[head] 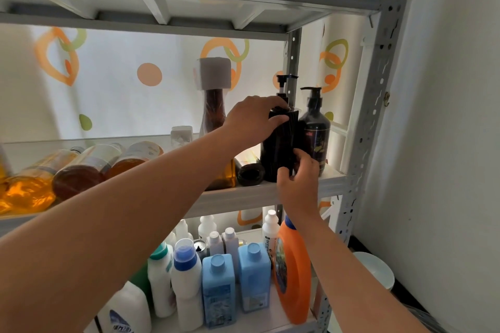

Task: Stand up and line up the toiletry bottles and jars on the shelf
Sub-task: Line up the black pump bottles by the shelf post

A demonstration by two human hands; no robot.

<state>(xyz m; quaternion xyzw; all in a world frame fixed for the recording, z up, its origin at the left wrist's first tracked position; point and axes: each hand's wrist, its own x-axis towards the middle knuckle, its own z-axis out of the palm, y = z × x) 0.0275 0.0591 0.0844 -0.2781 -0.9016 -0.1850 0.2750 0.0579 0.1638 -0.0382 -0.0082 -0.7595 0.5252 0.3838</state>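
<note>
Steadied black pump bottle (278, 149) upright on shelf (243, 197) right of centre, gripping its shoulder with left hand (251, 121), pinching its base with right hand (299, 184), seemingly aligning it beside second pump bottle (316, 132); next likely needed toppled amber bottles (81, 170), left, raised.

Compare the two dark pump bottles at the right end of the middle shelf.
The left pump bottle is a plain straight-sided cylinder; the right pump bottle has sloping shoulders and a printed label. The left hand and right hand hold the left pump bottle; the right pump bottle is not gripped. Both are dark, upright, and on the same shelf.
</note>
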